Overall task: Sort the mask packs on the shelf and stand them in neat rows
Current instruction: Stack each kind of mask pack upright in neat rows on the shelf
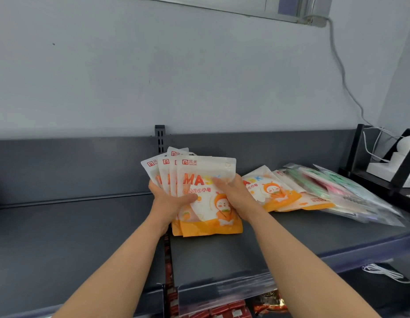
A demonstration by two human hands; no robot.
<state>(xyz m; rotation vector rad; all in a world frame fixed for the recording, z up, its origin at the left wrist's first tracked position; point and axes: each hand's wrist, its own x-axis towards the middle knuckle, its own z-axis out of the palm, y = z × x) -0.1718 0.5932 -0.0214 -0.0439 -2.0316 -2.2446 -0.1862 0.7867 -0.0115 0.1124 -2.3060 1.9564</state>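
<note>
Several white-and-orange mask packs (207, 177), fanned out and upright, stand with their orange bottoms on the dark grey shelf (222, 255). My left hand (168, 204) grips the fan from the left, thumb across the front pack. My right hand (235, 197) holds the right side, thumb on the front pack's face. To the right, more orange packs (271, 190) lie flat and overlapped on the shelf. Beyond them lies a slanted pile of clear packs with green and pink masks (344, 191).
A dark grey back panel (73, 166) runs behind the shelf, with a slotted upright (159, 136) at the middle. A white device with cables (401, 157) sits in a black rack at far right. Red packets (222, 312) show on the shelf below.
</note>
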